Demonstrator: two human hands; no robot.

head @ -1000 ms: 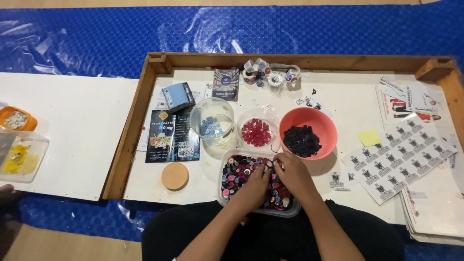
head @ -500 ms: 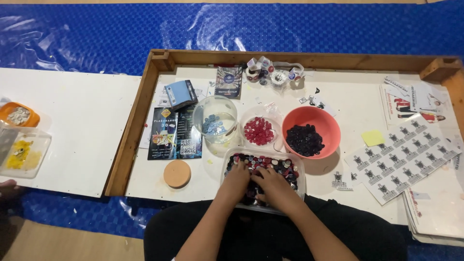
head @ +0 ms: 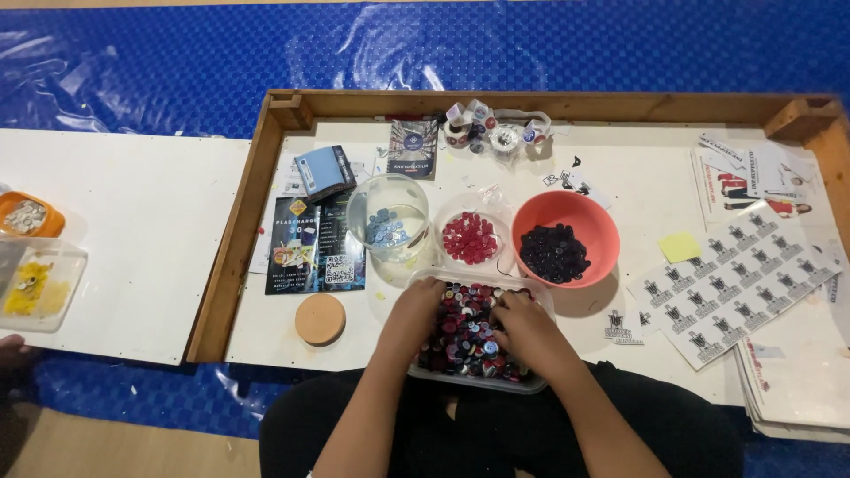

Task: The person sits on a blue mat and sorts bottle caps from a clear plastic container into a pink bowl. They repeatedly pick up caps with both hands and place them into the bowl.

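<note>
Mixed-colour buttons (head: 469, 341) are filling the clear tray (head: 531, 384); left hand (head: 414, 312) and right hand (head: 522, 329) are digging in, fingers' grip hidden; pinching one button at a time should be sorting cleanest.

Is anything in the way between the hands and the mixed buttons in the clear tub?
No. The left hand and the right hand are already in the clear tub, touching the mixed buttons.

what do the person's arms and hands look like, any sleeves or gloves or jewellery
Both forearms are bare up to the bottom edge of the picture, with no sleeve in view. The left hand and the right hand wear no gloves. No watch, bracelet or ring shows, though the fingertips are partly hidden among the buttons. Dark clothing covers the lap below.
</note>
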